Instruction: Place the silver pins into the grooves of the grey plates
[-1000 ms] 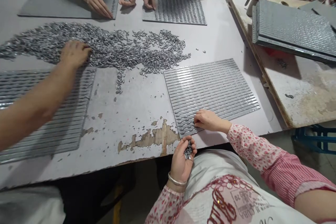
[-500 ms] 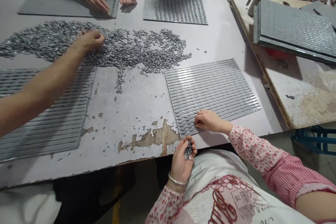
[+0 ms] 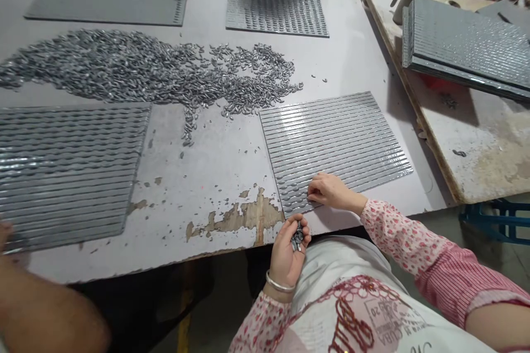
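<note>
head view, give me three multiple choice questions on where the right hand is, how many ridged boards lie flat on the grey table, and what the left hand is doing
1. Where does the right hand rest?
A. on the near edge of the ridged board
B. in the loose pile
C. on the side bench

2. How many ridged boards lie flat on the grey table?
A. one
B. four
C. seven

3. What state is the left hand in?
A. flat and empty
B. cupped around small metal pieces
C. out of view

Answers: 1 A, fingertips touch its near rows. 2 B, two near, two far. 3 B, fingers curl round dark pieces at the table edge.
</note>
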Motion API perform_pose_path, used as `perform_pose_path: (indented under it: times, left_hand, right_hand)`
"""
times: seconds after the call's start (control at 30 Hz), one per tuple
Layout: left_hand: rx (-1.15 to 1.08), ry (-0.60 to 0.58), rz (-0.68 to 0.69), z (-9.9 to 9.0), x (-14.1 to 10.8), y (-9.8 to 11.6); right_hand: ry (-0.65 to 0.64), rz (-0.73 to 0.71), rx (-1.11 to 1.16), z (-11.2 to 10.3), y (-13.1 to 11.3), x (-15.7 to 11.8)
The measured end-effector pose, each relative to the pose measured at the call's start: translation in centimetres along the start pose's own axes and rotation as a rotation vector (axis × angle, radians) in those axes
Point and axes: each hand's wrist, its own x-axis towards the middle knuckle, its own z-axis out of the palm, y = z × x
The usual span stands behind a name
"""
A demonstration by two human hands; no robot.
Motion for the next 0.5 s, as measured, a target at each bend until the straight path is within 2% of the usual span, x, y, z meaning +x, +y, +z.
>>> perform_pose_path:
  times: [0.27, 0.5]
  left_hand:
    - [0.006, -0.011, -0.001, 0.0, 0.1, 0.0]
    - [0.001, -0.021, -0.012, 0.3, 0.3, -0.1]
  right_hand:
    - [-0.076, 0.098, 0.009, -0.7, -0.7, 0.8]
    - [-0.200, 0.162, -0.027, -2.0, -0.9, 2.2]
